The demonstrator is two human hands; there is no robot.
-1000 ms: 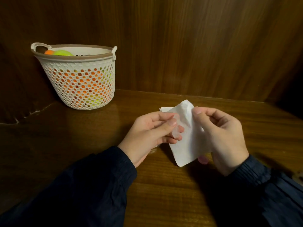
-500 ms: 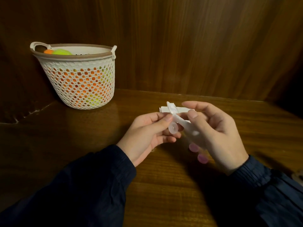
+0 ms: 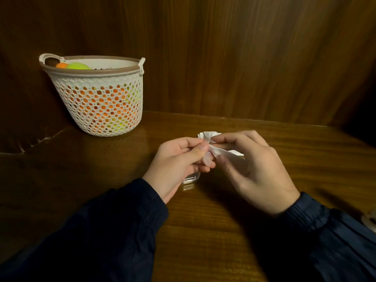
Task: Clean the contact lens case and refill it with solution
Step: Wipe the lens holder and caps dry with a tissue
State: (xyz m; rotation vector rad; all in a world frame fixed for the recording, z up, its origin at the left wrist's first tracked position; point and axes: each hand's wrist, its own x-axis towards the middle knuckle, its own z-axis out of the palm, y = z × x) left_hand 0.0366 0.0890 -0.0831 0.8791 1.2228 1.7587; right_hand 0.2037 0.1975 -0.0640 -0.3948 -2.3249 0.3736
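My left hand (image 3: 175, 161) pinches a small translucent contact lens case (image 3: 208, 161) between thumb and fingers, just above the wooden table (image 3: 122, 180). My right hand (image 3: 256, 171) pinches a crumpled white tissue (image 3: 223, 151) and presses it against the case. Most of the case is hidden by my fingers and the tissue. A clear plastic piece (image 3: 190, 179) lies on the table under my left hand; I cannot tell what it is.
A white perforated basket (image 3: 97, 102) holding orange and green things stands at the back left against the wooden wall. More white tissue (image 3: 205, 134) lies behind my hands. A pale round object (image 3: 370, 220) shows at the right edge.
The flat tissue sheet has been bunched up in my right hand and pushed against the case. The pink caps seen under my right hand are now hidden.
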